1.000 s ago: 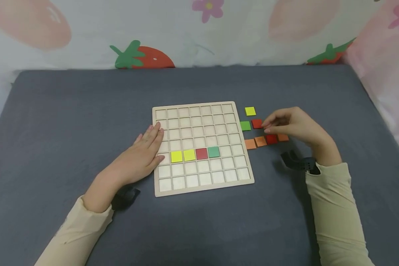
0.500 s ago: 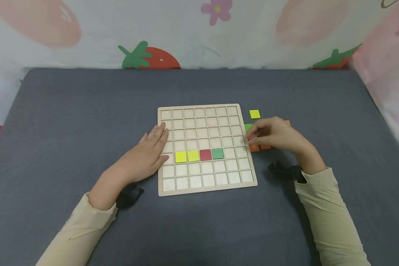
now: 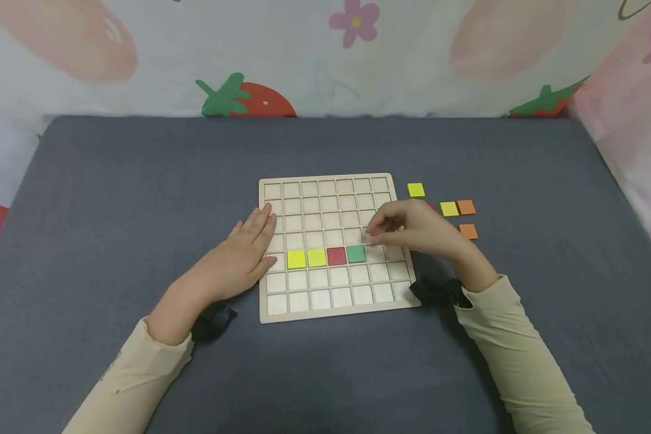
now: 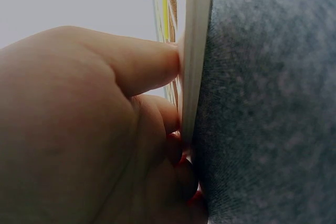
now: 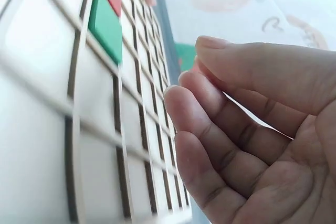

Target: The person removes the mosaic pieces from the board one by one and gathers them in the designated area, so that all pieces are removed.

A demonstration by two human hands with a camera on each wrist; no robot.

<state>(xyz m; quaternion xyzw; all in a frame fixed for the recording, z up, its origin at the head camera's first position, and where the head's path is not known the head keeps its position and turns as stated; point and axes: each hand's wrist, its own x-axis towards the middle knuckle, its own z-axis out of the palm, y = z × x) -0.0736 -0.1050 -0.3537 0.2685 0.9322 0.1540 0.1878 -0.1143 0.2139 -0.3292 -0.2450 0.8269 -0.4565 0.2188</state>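
A pale wooden grid board (image 3: 339, 312) lies on the grey cloth. In one row of its cells sit two yellow tiles (image 3: 296, 259), a red tile (image 3: 336, 256) and a green tile (image 3: 356, 254). My left hand (image 3: 225, 262) rests on the board's left edge, fingers extended; the left wrist view shows its thumb (image 4: 152, 66) against the rim. Over the board's right part hovers my right hand (image 3: 412, 226), thumb and fingertips drawn together, just right of the green tile. In the right wrist view its fingers (image 5: 199, 124) are curled; I cannot tell whether they pinch anything.
Right of the board lie loose tiles: a yellow tile (image 3: 416, 190), another yellow tile (image 3: 449, 208), an orange tile (image 3: 466, 207) and a second orange tile (image 3: 468, 231). The right hand partly hides others. A patterned curtain (image 3: 401, 60) hangs behind the table.
My right hand has moved left from the loose tiles to over the board, uncovering the yellow and orange tiles at the far right. The left hand stays on the board's edge. The head view shifted slightly.
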